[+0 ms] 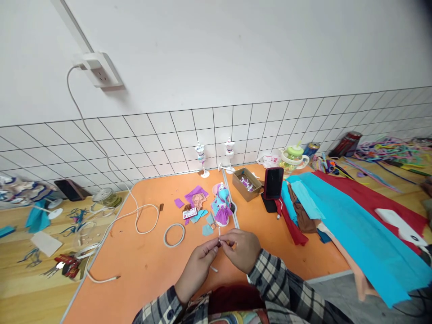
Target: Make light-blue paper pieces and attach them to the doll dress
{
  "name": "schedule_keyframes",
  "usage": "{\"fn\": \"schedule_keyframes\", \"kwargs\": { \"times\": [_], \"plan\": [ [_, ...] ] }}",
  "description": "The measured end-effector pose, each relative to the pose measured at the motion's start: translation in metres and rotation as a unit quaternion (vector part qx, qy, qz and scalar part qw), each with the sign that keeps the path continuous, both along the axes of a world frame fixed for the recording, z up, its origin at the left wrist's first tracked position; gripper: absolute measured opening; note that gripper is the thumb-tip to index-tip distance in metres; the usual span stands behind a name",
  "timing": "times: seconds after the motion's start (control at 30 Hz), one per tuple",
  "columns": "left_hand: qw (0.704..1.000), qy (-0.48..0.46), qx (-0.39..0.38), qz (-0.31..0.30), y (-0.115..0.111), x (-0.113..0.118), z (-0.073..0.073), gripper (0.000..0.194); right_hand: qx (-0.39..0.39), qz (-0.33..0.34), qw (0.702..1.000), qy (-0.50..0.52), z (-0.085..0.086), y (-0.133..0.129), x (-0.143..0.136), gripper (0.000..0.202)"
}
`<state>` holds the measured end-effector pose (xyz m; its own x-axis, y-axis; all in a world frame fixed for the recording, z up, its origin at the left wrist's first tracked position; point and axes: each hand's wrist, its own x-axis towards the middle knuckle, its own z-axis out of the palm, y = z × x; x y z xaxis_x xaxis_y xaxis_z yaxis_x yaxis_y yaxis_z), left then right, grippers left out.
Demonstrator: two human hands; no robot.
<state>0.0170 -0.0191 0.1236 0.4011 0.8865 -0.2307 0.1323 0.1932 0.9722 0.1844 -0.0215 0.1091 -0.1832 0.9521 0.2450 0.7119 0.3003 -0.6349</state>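
Observation:
My left hand (199, 266) and my right hand (243, 250) meet near the front middle of the orange table, fingertips pinched together. Between them they hold a thin white strip (213, 269); one end sticks up past the fingertips and the other hangs below. Just beyond the fingers stands a small dress form (222, 208) in a purple and blue dress. Light blue paper scraps (207, 230) lie to its left, beside purple and peach scraps (199, 200) and a white label card (190, 213).
A tape ring (174, 235) and a white cable (137, 211) lie left. Two white dress forms (230, 155) stand by the wall. Rightward are a cardboard box (246, 184), a phone on a stand (273, 183), a green-lidded pitcher (293, 158) and blue cloth (357, 234).

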Motion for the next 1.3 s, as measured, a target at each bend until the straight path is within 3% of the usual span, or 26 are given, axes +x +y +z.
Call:
{"fn": "schedule_keyframes", "kwargs": {
  "times": [0.13, 0.4, 0.6, 0.8, 1.0, 1.1, 1.3],
  "plan": [
    [1.000, 0.021, 0.007, 0.016, 0.000, -0.001, -0.001, 0.040, -0.006, 0.024, 1.000, 0.001, 0.004, 0.003, 0.002, 0.018],
    [0.999, 0.044, 0.027, 0.004, -0.002, 0.000, 0.004, 0.038, -0.010, -0.004, 1.000, 0.012, -0.002, 0.005, 0.000, 0.016],
    [0.997, 0.066, 0.044, 0.019, 0.000, -0.003, -0.001, 0.038, -0.013, 0.026, 0.999, 0.032, -0.003, 0.007, 0.000, 0.021],
    [0.995, 0.085, 0.059, 0.019, -0.001, -0.003, 0.000, 0.038, -0.011, 0.007, 0.995, 0.096, -0.007, 0.010, -0.004, 0.014],
    [0.994, 0.083, 0.063, 0.013, -0.001, 0.001, 0.006, 0.038, -0.006, -0.022, 0.998, 0.062, -0.007, 0.010, -0.011, 0.010],
    [0.994, 0.086, 0.064, 0.003, -0.002, 0.001, 0.004, 0.038, 0.005, -0.040, 0.998, 0.043, -0.009, 0.011, -0.013, 0.009],
    [0.994, 0.084, 0.069, 0.010, 0.000, -0.004, -0.004, 0.038, -0.006, -0.037, 0.993, 0.114, -0.013, 0.017, -0.011, 0.019]
  ]
}}
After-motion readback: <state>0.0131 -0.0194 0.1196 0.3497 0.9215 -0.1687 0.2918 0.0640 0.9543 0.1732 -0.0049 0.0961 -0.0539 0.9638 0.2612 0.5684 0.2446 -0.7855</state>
